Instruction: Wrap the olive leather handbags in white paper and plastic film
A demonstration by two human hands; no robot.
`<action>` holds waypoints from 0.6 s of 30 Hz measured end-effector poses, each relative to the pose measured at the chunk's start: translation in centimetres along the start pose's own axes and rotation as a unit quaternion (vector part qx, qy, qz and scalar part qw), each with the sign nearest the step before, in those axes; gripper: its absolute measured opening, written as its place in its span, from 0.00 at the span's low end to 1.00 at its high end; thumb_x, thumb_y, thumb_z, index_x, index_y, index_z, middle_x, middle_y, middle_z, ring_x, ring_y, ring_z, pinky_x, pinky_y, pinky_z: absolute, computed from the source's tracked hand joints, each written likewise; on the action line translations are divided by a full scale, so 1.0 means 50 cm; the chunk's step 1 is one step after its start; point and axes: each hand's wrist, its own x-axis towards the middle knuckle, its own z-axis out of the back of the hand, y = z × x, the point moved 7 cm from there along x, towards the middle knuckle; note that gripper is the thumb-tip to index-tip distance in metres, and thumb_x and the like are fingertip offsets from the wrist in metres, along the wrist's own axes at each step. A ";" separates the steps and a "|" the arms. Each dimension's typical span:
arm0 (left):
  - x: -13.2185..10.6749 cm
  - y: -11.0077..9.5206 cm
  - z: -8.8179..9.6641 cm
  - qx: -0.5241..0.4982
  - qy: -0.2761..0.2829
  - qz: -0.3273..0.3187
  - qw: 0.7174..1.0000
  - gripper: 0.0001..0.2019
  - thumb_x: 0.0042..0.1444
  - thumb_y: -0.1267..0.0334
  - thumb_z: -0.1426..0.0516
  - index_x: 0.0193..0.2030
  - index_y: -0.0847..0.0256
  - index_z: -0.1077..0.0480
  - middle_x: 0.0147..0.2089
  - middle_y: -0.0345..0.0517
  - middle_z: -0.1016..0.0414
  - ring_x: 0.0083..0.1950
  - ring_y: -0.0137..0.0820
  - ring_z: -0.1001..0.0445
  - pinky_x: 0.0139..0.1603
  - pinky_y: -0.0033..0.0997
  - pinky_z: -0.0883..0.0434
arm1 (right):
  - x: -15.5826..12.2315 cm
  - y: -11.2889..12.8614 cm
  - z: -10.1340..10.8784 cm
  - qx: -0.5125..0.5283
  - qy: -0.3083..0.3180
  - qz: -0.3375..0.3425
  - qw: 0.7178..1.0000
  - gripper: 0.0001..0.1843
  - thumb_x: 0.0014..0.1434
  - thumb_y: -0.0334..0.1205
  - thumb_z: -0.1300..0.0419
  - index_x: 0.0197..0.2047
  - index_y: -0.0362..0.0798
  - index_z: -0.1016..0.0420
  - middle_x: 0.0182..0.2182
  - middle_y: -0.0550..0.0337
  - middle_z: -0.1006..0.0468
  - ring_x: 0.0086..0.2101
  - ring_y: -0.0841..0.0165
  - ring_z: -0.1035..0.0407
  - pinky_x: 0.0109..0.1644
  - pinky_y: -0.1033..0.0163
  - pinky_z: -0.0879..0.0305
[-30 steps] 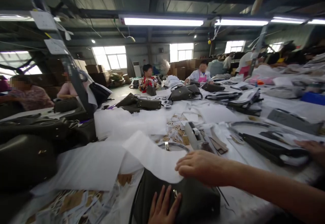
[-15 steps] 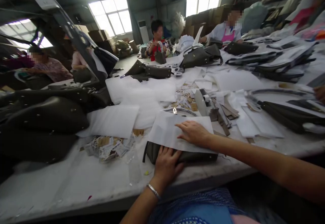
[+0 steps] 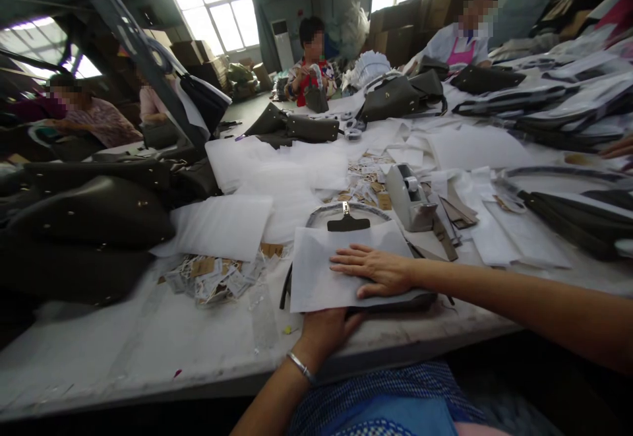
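A white foam sheet (image 3: 312,274) lies over a dark olive handbag (image 3: 420,303) at the table's near edge. Flat on top of the sheet rests my right hand (image 3: 378,270), open with fingers stretched out. My left hand (image 3: 326,332) is at the bag's near side, its fingers hidden beneath the sheet's lower edge and its thumb extended to the right. Beyond the sheet show the bag's wrapped handle (image 3: 316,214) and a dark tab (image 3: 349,224) with a metal clasp.
A tape dispenser (image 3: 410,197) stands behind the bag. Loose tags (image 3: 220,281) and stacked foam sheets (image 3: 277,185) lie to the left and behind. More olive bags (image 3: 89,225) sit at the far left. Several people work across the table, and a co-worker's hand (image 3: 618,149) shows at right.
The foam sheet has come down toward me over the bag, covering my left fingers and baring the dark tab. My right hand has flattened on it. The view has tilted slightly downward.
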 end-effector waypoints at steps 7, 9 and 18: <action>0.000 -0.016 0.053 -0.046 0.061 -0.012 0.997 0.20 0.63 0.55 0.42 0.59 0.59 0.30 0.54 0.55 0.22 0.53 0.48 0.23 0.52 0.51 0.23 | -0.002 -0.015 -0.006 -0.008 -0.022 0.008 1.000 0.40 0.66 0.54 0.43 0.74 0.55 0.56 0.71 0.53 0.50 0.70 0.54 0.59 0.72 0.40 0.66; -0.004 -0.033 0.100 -0.063 0.074 -0.021 0.995 0.14 0.66 0.61 0.45 0.56 0.57 0.29 0.48 0.50 0.20 0.46 0.42 0.20 0.47 0.43 0.21 | -0.004 -0.012 -0.006 -0.005 -0.026 0.011 1.000 0.40 0.66 0.53 0.42 0.74 0.55 0.55 0.71 0.52 0.49 0.70 0.54 0.58 0.72 0.40 0.65; 0.123 0.002 0.135 -0.177 0.003 0.023 0.984 0.20 0.68 0.60 0.47 0.65 0.59 0.38 0.64 0.52 0.30 0.65 0.39 0.31 0.65 0.44 0.31 | -0.007 -0.018 -0.009 -0.008 -0.068 0.021 0.997 0.40 0.66 0.52 0.41 0.74 0.48 0.52 0.69 0.46 0.44 0.69 0.55 0.56 0.72 0.40 0.63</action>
